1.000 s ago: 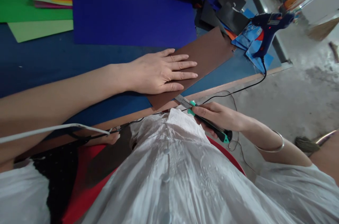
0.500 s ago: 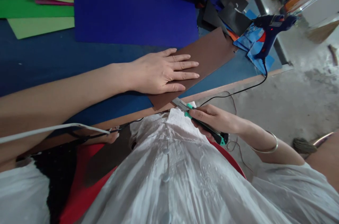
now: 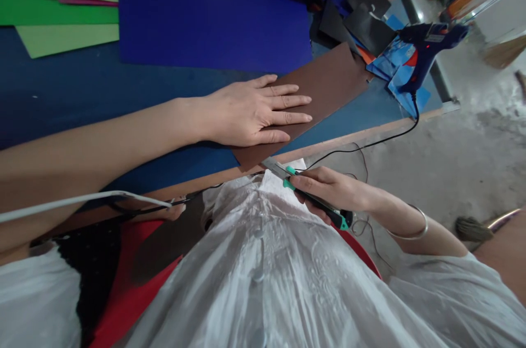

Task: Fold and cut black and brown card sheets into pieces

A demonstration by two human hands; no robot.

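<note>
My left hand [image 3: 255, 112] lies flat with fingers apart on a brown sheet [image 3: 324, 82], pressing it against the blue tabletop [image 3: 189, 159]. The sheet slants across the table's near edge, its lower corner close to my white clothing. In my right hand [image 3: 329, 189] is a black and green utility knife [image 3: 306, 194], its blade [image 3: 274, 167] out and pointing toward the sheet's near end. The blade tip is at or just beside the sheet's edge; whether it touches I cannot tell.
A blue glue gun [image 3: 427, 55] rests on blue scraps at the right, its black cord [image 3: 373, 144] crossing the table edge. Black scraps [image 3: 370, 22] lie behind the brown sheet. A large dark blue sheet [image 3: 213, 13] and green sheets [image 3: 69, 41] cover the far side.
My right hand has shifted slightly left with the utility knife, so the blade sits nearer the brown sheet's lower corner. My left hand stays flat on the sheet.
</note>
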